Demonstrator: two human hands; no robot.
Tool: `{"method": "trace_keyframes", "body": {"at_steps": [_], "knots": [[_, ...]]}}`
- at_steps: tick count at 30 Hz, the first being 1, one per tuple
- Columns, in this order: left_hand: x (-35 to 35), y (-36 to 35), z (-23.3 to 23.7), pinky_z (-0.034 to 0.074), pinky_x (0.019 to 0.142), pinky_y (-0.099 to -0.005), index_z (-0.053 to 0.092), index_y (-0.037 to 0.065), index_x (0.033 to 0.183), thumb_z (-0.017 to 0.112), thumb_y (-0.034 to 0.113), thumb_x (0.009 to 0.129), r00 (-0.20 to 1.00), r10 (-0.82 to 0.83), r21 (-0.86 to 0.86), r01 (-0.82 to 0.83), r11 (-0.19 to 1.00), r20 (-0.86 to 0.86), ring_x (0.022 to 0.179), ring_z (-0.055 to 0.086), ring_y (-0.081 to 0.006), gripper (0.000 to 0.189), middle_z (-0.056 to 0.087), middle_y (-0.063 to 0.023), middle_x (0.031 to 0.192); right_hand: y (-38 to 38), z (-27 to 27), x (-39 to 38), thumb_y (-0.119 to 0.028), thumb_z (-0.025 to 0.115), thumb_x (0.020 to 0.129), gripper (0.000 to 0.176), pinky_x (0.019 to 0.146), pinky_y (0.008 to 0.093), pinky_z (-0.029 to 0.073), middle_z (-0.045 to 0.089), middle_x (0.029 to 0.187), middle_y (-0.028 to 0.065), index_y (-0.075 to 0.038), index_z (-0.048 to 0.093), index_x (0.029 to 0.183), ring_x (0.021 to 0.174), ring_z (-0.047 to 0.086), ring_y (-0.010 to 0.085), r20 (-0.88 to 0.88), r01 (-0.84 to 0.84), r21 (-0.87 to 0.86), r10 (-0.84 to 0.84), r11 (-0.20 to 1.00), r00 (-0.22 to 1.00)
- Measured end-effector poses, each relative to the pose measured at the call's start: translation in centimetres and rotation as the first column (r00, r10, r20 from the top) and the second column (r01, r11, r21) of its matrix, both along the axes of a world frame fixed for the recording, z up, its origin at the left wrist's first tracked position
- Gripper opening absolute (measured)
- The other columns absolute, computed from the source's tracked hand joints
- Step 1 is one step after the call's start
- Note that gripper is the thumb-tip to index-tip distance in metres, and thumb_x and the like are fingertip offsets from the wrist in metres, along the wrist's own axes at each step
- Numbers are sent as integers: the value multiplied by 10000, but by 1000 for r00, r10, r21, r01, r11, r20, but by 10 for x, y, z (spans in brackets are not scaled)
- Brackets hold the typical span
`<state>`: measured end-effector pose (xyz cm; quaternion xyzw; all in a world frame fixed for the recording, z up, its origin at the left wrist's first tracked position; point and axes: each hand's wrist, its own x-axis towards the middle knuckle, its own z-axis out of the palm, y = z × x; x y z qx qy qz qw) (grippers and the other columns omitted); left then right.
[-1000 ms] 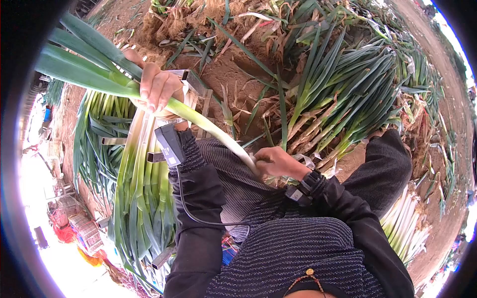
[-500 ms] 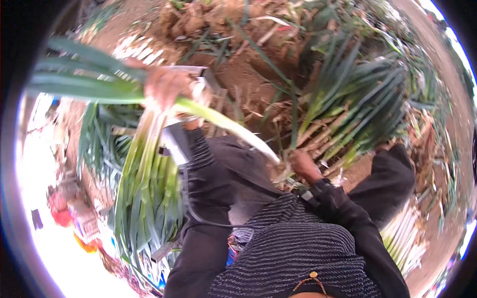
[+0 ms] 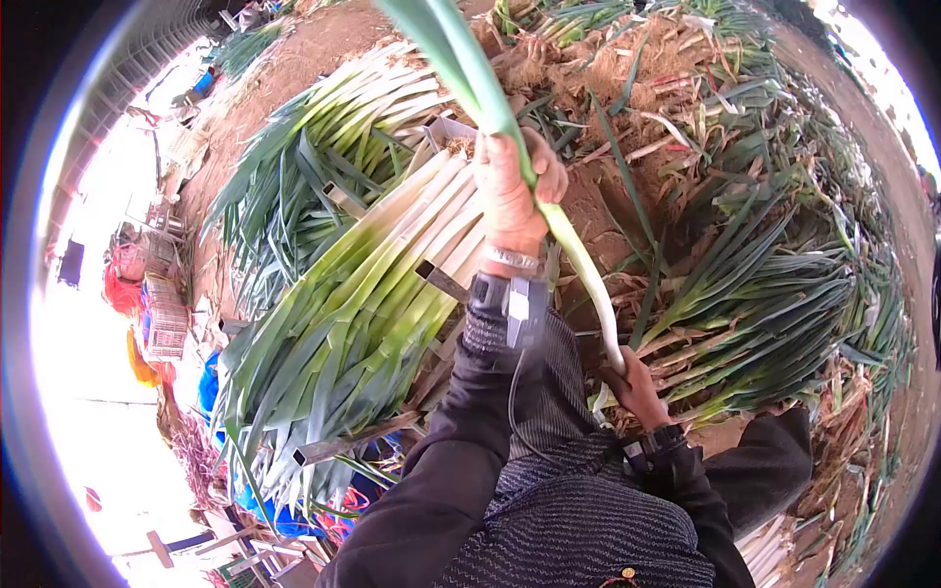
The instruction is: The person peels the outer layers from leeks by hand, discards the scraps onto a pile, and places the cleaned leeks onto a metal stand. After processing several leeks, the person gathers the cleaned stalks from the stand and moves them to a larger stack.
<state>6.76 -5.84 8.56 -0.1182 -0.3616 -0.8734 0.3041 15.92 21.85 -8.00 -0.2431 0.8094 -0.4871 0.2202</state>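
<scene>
One long leek (image 3: 586,269) runs between my two hands, its green leaves pointing up and its white end down to the right. My left hand (image 3: 515,191) is wrapped round the green part near the top. Lower down, my right hand (image 3: 639,394) grips the white root end; the roots are hidden by the fingers. Left of my left arm, a stack of leeks (image 3: 377,265) lies on a metal frame (image 3: 441,281), white ends towards me and leaves hanging to the left.
Behind the stack lies another row of leeks (image 3: 353,103) on the dirt. To the right is a pile of untrimmed leeks (image 3: 774,304) with brown outer leaves. Stripped leaves and roots (image 3: 637,83) cover the ground ahead. Several trimmed leeks (image 3: 769,549) lie beside my right leg.
My left hand has swung rightwards, and the leek's leaves now point up instead of left. The right hand still holds the white end. The view has shifted left, showing more of the stack.
</scene>
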Motion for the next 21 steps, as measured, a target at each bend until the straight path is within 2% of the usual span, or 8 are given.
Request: {"method": "trace_keyframes", "body": {"at_steps": [7,8,9,11,12,15,17,21], "knots": [[53,-23,21,334,364,-231,456,55,1277,675,591,784,873,464,-51,-462,885,148,397,386,-59,761,460,45,598,13,-41,-19,-167,562,914,205,675,401,472,633,856,190,7,571,1023,751,599,393,-213,68,155,-33,986,977],[63,-32,30,341,379,-229,449,57,1282,672,583,792,806,565,-29,-570,821,176,413,391,-58,752,472,44,613,34,-84,-23,-170,545,911,192,658,411,475,622,879,189,-18,583,1021,749,589,410,-398,-9,257,115,966,910],[75,-45,40,348,394,-227,443,59,1287,668,575,801,723,659,-11,-672,741,208,428,396,-57,744,484,44,627,69,-136,-19,-199,537,913,205,645,414,480,608,899,192,-40,593,1030,756,598,408,-189,41,435,46,900,981],[101,-78,52,379,442,-222,466,81,1202,686,535,805,635,763,-8,-768,641,125,473,414,-52,642,496,42,649,106,-130,4,-279,506,943,280,619,392,484,625,771,189,-11,587,929,714,652,293,-211,129,330,-60,935,976],[109,-91,58,394,466,-221,468,95,1148,706,495,805,561,815,46,-827,561,147,494,421,-50,579,495,42,656,123,-134,9,-259,478,939,271,698,490,443,599,860,254,-13,588,911,848,569,461,95,99,447,-157,889,983],[128,-156,40,469,585,-265,460,112,1071,784,359,771,471,882,169,-872,460,30,609,504,-111,506,549,-12,757,169,-177,19,-318,440,960,367,684,476,440,600,802,252,11,584,886,799,579,449,274,165,406,-292,899,916],[128,-155,43,518,637,-284,499,92,1067,799,246,773,344,938,279,-905,321,37,676,547,-122,447,589,-46,827,168,-177,14,-321,432,964,374,678,463,445,605,784,235,11,588,893,779,592,422,202,198,441,-312,875,928],[147,-205,-24,475,734,-328,524,100,1078,700,238,877,422,895,219,-895,388,142,817,543,-161,301,592,-54,923,140,-141,7,-328,418,973,383,656,420,460,610,750,188,8,587,900,721,619,331,298,200,425,-345,883,890]]}}
